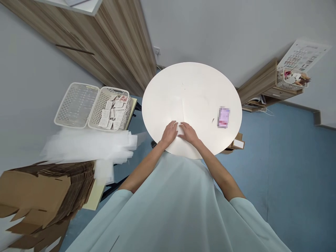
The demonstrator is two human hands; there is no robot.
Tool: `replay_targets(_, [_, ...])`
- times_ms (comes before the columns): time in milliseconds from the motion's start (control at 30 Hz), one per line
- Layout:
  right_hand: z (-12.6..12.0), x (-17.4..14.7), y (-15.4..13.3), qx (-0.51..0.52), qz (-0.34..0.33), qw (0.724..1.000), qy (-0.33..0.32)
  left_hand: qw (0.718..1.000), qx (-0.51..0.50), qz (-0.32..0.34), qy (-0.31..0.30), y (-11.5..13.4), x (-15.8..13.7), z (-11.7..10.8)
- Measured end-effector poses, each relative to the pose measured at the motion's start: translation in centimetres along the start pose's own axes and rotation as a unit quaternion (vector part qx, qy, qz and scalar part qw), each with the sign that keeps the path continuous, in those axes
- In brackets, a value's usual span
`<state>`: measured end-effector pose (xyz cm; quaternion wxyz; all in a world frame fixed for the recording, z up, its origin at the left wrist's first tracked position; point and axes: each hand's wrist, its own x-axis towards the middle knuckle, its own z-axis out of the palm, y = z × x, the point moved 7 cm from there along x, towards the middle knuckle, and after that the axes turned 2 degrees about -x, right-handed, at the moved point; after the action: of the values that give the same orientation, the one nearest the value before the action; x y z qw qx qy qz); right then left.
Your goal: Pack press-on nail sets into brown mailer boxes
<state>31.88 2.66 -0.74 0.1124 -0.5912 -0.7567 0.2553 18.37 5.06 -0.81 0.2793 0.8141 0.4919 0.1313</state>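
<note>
A thin white sheet [177, 111] lies on the round white table [194, 77], hard to tell from the tabletop except for its right edge. My left hand [170, 133] and my right hand [188, 134] are close together at the sheet's near end, by the table's front. Fingers of both hands are curled in towards each other, closed on the white material [180, 130] between them. The fingertips partly cover that end, so its fold or opening cannot be made out.
A blurred purple item [223, 117] lies on the table's right side, beside a small dark mark. On the left are white baskets [90, 117] with small printed packets, a stack of white translucent sheets [89, 145] and flattened cardboard boxes [36, 196]. A wooden cabinet [118, 38] stands behind.
</note>
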Motion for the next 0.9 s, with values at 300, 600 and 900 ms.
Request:
replay_targets(300, [2.1,-5.0,-0.1,0.036,-0.044,0.998,-0.007,0.995,-0.063,0.061,-0.055,-0.7,-6.1,1.7])
replay_targets(600, [0.9,-8.1,0.4,0.163,0.056,0.985,0.020,0.981,-0.167,-0.083,-0.051,-1.7,-8.0,1.4])
replay_targets(900, [0.1,-4.2,1.6,0.134,0.145,0.980,0.011,0.969,-0.149,-0.194,-0.018,-3.0,-4.3,-0.2])
